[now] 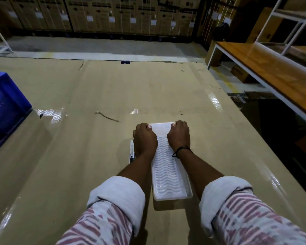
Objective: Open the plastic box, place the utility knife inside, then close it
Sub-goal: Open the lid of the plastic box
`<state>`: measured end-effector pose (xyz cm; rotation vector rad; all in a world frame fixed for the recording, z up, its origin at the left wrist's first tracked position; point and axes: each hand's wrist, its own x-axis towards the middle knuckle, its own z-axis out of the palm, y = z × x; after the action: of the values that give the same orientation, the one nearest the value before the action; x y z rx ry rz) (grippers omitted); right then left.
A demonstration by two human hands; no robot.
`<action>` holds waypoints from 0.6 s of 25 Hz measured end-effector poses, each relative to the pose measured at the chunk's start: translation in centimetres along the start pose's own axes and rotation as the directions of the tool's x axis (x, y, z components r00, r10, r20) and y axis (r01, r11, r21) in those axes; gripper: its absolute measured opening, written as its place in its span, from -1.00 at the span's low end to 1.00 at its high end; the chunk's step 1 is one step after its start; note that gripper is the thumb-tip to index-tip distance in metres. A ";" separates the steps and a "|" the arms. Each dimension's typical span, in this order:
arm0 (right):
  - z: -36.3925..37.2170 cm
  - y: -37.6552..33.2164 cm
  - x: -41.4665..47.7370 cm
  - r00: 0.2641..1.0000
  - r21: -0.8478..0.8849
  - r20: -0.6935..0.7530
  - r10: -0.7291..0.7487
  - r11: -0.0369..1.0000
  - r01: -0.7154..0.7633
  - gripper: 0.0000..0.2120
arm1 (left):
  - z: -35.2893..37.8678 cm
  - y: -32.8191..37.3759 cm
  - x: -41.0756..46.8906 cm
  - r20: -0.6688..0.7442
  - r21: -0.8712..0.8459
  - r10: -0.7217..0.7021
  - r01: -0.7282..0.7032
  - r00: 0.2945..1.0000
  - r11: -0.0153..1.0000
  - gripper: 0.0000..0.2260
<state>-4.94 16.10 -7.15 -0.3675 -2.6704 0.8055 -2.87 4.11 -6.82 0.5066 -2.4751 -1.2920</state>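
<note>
Your plastic box (168,167) lies lengthwise at lower centre of the frame on the tabletop (78,138), lid on. Your left hand (145,138) and right hand (179,137) each have their grip curled over a far corner of it. The utility knife (131,152) lies just left of the box, partly under your left wrist.

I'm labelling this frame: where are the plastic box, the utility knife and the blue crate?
plastic box (168,174): head view, ribbed lid.
utility knife (131,152): head view, white body.
blue crate (5,106): head view, side wall.
</note>
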 end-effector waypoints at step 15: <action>-9.3 -0.4 -16.6 0.759 -0.161 0.245 -0.603 0.747 0.645 -0.89 | -6.6 -2.9 -4.8 0.341 0.083 0.488 -0.542 0.804 0.836 -0.59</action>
<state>13.68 14.82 -3.46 0.5753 -2.7675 0.3122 4.66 -0.10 -6.10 -0.3636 -2.7125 -0.9818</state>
